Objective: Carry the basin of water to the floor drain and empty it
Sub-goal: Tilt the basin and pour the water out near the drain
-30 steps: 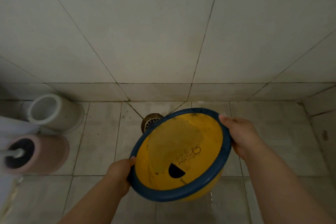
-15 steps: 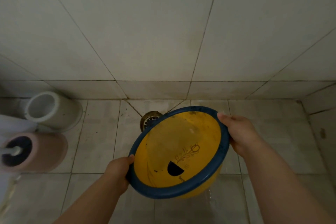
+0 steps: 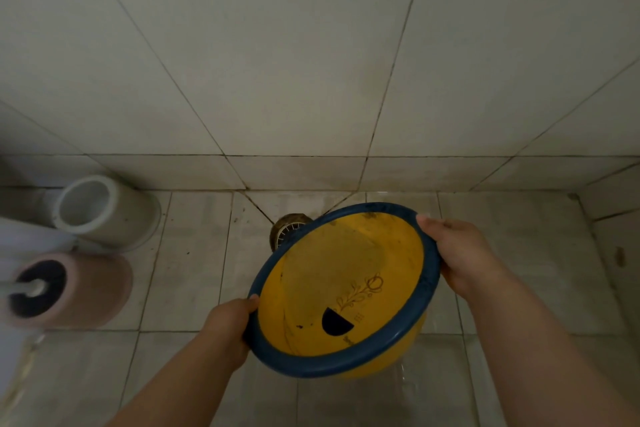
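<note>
A yellow basin with a dark blue rim and a printed flower on its inside is held tilted, its open side facing me. No water shows inside it. My left hand grips the near-left rim and my right hand grips the far-right rim. The round floor drain lies just beyond the basin's far-left edge, partly hidden by the rim. The floor tiles under and around the basin look wet.
A white cylindrical holder and a pink toilet-brush holder with a brush in it stand on the floor at the left. A tiled wall rises right behind the drain. Another wall closes the corner at the right.
The basin and both hands have stayed almost still over the drain. The view has shifted only slightly.
</note>
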